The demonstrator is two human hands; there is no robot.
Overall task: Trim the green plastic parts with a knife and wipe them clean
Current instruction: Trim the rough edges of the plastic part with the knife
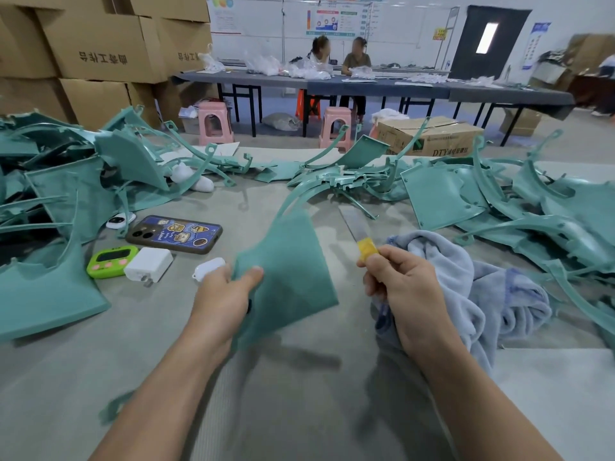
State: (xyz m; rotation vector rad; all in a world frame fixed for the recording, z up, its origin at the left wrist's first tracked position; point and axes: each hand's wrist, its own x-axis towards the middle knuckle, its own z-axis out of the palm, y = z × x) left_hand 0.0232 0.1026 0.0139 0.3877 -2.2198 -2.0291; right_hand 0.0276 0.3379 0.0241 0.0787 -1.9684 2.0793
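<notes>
Pinched the green plastic panel [289,267] by its left edge with the left hand [229,291], thumb flat on the front, other fingers hidden behind. Held it up off the table, tilted, between the two hands. Wrapped the right hand [399,287] tight round the yellow handle of the knife [357,227], bare blade poking up and away, just right of the panel and not touching it. Had a blue-grey cloth [466,287] bunched under and beside that hand; could not tell whether gripped too.

Probably just about to trim. Could have gone wrong fast: held at one edge only, so likely to wobble and bend under the blade. Might then have slipped and nicked the bare left thumb, or dug too deep and spoiled the edge. Might also have snagged the cloth.

Worked over a grey table mat [299,394]. Had a phone [174,233], a green timer [111,261], a white charger [148,264] and a small white earbud case [208,269] lying just left of the left hand. Had one heap of green parts [66,194] on the left and another heap [532,211] on the right. Farther off, saw stacked cardboard boxes [100,44], pink stools [214,123], a long dark table [366,84] with two people sitting, and a dark door [489,41] at the back.
</notes>
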